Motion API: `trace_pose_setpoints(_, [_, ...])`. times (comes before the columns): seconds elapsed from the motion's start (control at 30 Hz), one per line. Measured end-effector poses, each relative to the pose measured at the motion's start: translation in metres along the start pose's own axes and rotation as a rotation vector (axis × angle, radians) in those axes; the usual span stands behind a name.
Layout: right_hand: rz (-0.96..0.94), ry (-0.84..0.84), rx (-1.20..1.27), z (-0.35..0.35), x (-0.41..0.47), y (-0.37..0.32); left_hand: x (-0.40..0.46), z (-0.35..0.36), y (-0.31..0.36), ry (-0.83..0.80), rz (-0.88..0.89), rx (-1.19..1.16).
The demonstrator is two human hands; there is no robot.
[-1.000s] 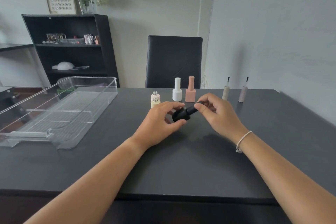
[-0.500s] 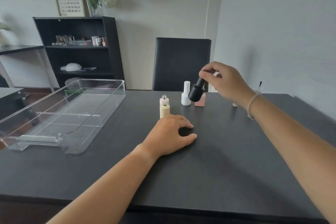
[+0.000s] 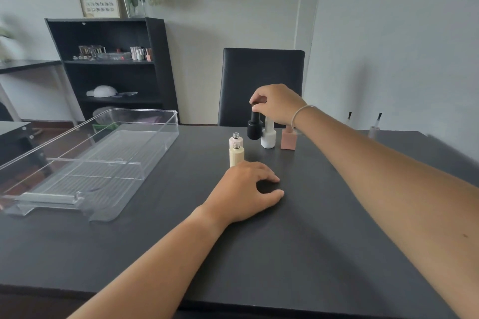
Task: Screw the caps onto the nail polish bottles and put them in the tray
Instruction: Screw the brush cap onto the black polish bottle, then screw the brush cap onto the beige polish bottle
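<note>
Lifted since the earlier frame, the black bottle [image 3: 254, 126] hangs upright above the desk [image 3: 298, 228], its cap pinched by the right hand [image 3: 278, 103]. Left hand [image 3: 246, 189] rests loosely curled, empty, near the clear tray [image 3: 145, 134].

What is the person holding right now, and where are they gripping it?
The right hand holds a black nail polish bottle by the top of its cap, pinched between fingertips, above the table. The left hand rests on the table, holding nothing visible.
</note>
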State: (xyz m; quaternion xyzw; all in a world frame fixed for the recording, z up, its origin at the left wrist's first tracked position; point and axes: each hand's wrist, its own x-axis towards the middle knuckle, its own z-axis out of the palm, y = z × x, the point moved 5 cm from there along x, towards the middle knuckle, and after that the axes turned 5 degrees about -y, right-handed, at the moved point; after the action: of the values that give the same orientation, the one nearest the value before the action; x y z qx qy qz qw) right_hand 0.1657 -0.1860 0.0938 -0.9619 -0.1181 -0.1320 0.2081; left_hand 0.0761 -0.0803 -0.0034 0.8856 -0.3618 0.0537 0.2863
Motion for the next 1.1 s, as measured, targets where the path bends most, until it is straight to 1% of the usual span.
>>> trace_pose_setpoints(0.17, [0.003,-0.011,-0.104,0.007,0.001,-0.002,0.000,-0.001,0.001,-0.009,-0.001,-0.005])
trace_pose_setpoints(0.4, [0.000,-0.004,-0.184,0.013,0.000,-0.001,0.001,-0.001,0.001,-0.009,-0.005,0.007])
trace_pose_setpoints(0.6, [0.007,0.018,-0.187,0.017,-0.002,0.001,0.002,0.000,0.000,-0.012,-0.002,0.018])
trace_pose_setpoints(0.73, [-0.007,0.112,-0.118,0.007,-0.014,0.003,0.002,0.000,0.000,-0.006,-0.005,-0.011])
trace_pose_setpoints(0.87, [-0.025,0.290,0.057,-0.003,-0.051,0.012,0.000,-0.005,0.000,0.060,-0.025,-0.108])
trace_pose_setpoints(0.93, [-0.008,0.350,0.134,-0.002,-0.076,0.024,-0.001,-0.008,0.000,0.117,-0.039,-0.152])
trace_pose_setpoints(1.1, [0.144,0.414,0.216,-0.007,-0.119,0.062,-0.006,-0.022,0.003,0.353,-0.065,-0.140])
